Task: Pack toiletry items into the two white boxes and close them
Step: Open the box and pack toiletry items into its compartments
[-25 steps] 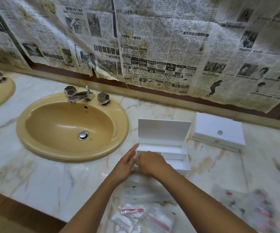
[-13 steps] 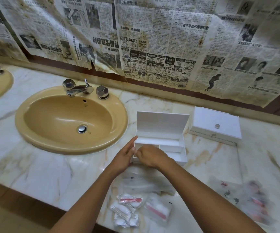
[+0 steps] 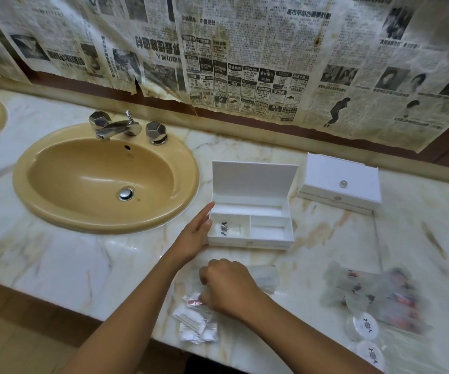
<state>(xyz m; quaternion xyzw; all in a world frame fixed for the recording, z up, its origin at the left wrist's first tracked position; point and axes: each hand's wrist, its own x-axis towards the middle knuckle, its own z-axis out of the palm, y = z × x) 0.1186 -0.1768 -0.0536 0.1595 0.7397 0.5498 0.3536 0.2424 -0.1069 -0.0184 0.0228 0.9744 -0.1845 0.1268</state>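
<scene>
An open white box (image 3: 272,240) stands on the marble counter with its lid upright. Its front left compartment holds a clear packet with a black emblem (image 3: 227,228); the other compartments look bare. My left hand (image 3: 195,236) rests with straight fingers against the box's left wall. My right hand (image 3: 227,286) is curled over small wrapped toiletry packets (image 3: 195,321) near the counter's front edge, fingertips at a packet with a red strip (image 3: 195,302). A second white box (image 3: 339,183), closed, sits at the back right.
A tan sink (image 3: 56,211) with chrome taps (image 3: 118,128) lies left of the boxes. More clear packets (image 3: 374,295) and round white lids (image 3: 365,326) lie blurred at the right. A clear wrapped item (image 3: 265,278) lies behind my right hand. Newspaper covers the wall.
My right hand has left the open box and come back toward me, down onto the wrapped packets. A clear packet now lies in the box's front left compartment. My left hand stays at the box.
</scene>
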